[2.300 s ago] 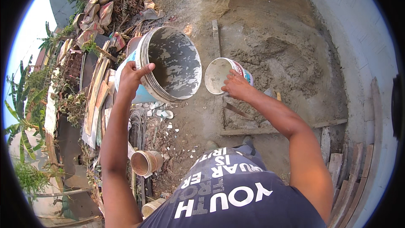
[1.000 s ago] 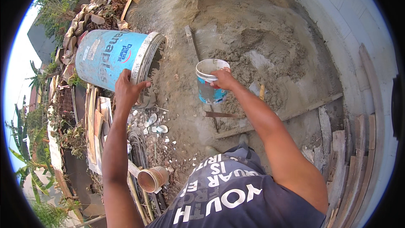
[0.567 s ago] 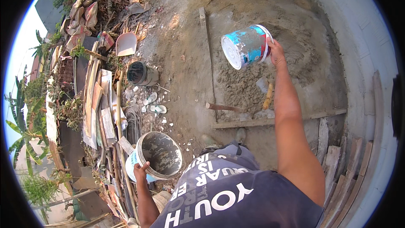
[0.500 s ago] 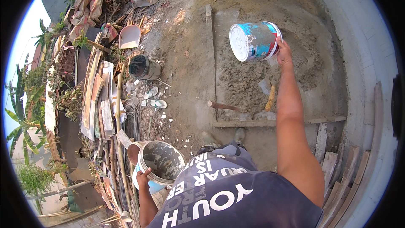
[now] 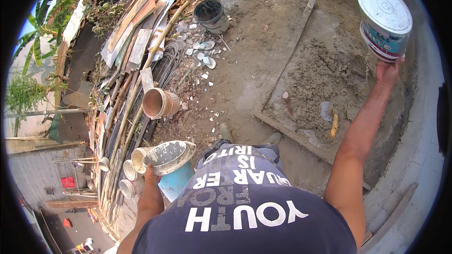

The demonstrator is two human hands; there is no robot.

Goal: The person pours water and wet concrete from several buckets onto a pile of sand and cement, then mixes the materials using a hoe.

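Observation:
Out at the upper right, my right hand (image 5: 390,71) is closed at the rim end of a white-and-blue bucket (image 5: 385,37). This bucket is upturned, with its white round base facing up, so its inside is hidden. At lower left my left hand (image 5: 151,178) grips the rim of a second blue bucket (image 5: 176,181). That one stands mouth up beside my body, its inner wall smeared with grey cement. Wet grey mortar (image 5: 325,66) lies heaped on the ground below my right arm. A wooden handle (image 5: 288,106) and a yellowish handle (image 5: 334,126) stick out of it.
Wooden boards (image 5: 301,136) edge the mortar. A brown bucket (image 5: 161,103), a dark bucket (image 5: 211,16) and several small pails (image 5: 130,170) stand on the left. Beyond them lie piled planks (image 5: 136,19) and poles. Pale slippers (image 5: 205,60) lie on the ground. A wall (image 5: 431,113) curves along the right.
My right hand has swung the bucket farther right and tipped it from lying sideways to base up. My view has turned leftward; my left hand still grips the blue bucket's rim.

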